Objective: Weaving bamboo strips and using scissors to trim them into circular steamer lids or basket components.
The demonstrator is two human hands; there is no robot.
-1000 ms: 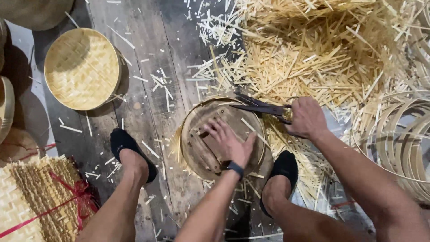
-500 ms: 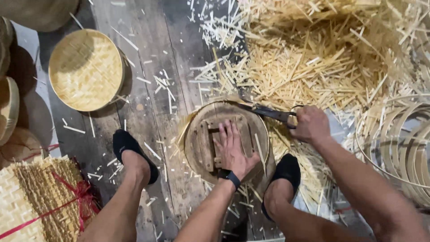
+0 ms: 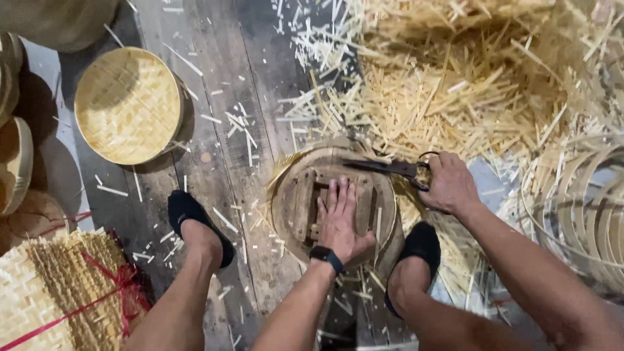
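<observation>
Left hand [image 3: 341, 218] lies flat, fingers spread, pressing on round wooden form [image 3: 296, 201] on floor between both feet. Right hand [image 3: 450, 184] clamped on handles of dark shears [image 3: 383, 167], blades lying across form's upper rim. Bamboo offcuts [image 3: 442, 84] heaped beyond; woven tray [image 3: 127, 104] at left.

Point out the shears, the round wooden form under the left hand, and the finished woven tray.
shears [image 3: 383, 167], head view, on the dark blades above the form.
round wooden form [image 3: 294, 208], head view, on its left wooden slat.
woven tray [image 3: 127, 104], head view, on the middle of its woven base.
</observation>
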